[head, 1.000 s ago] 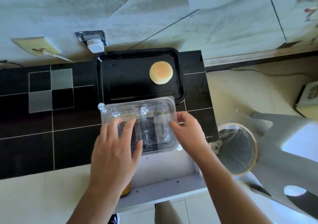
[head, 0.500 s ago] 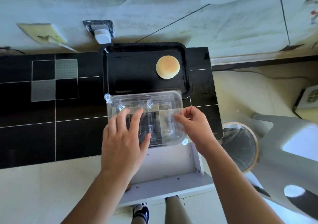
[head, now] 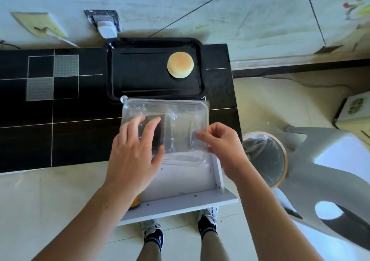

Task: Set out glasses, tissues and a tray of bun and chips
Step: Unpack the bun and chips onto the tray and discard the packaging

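Observation:
A black tray (head: 140, 70) lies on the dark counter against the wall, with a round bun (head: 180, 65) in its right part. Just in front of it, a clear plastic clamshell container (head: 180, 116) rests partly on the counter edge and partly over an open drawer. My left hand (head: 134, 152) presses on the container's left half, fingers spread on the lid and thumb at its near side. My right hand (head: 222, 146) pinches the lid near the container's right edge. I see no chips, glasses or tissues.
An open white drawer (head: 184, 182) juts out under the container, with something orange (head: 135, 203) at its left. A lined bin (head: 266, 158) and a white plastic chair (head: 330, 160) stand to the right. A plug (head: 107, 29) sits in the wall socket behind the tray.
My right hand has shifted from the container's right side to a pinch on its lid. My left hand stays on the left half. The container stays in front of the tray.

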